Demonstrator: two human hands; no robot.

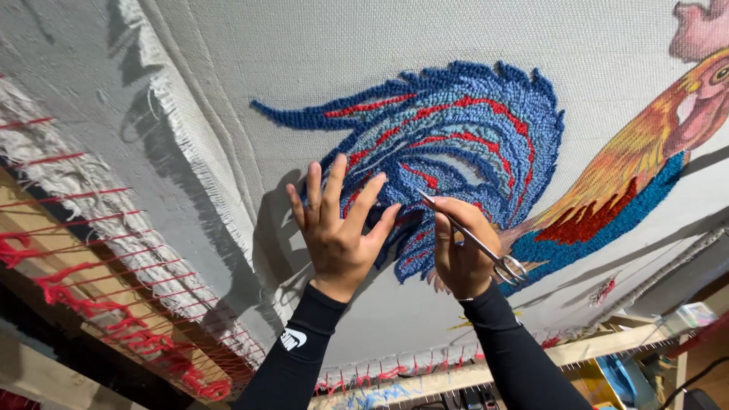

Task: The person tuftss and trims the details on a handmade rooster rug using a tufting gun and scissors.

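My left hand (339, 228) lies spread flat on the blue tufted tail (456, 144), right hand (459, 254) gripping small scissors (474, 243) at it; tail fully tufted, rooster body (630, 175) only partly, trimming looks unfinished.

Slim metal scissors (471, 239) are seen closed, blades aimed toward 10 o'clock, handle loops toward 4 o'clock. They are laid across blue-and-red tufted tail feathers (456, 129) on stretched pale backing cloth (319, 53).

rooster's head (702, 68) cut off at right edge, scissors' tips (422, 193) hidden in yarn
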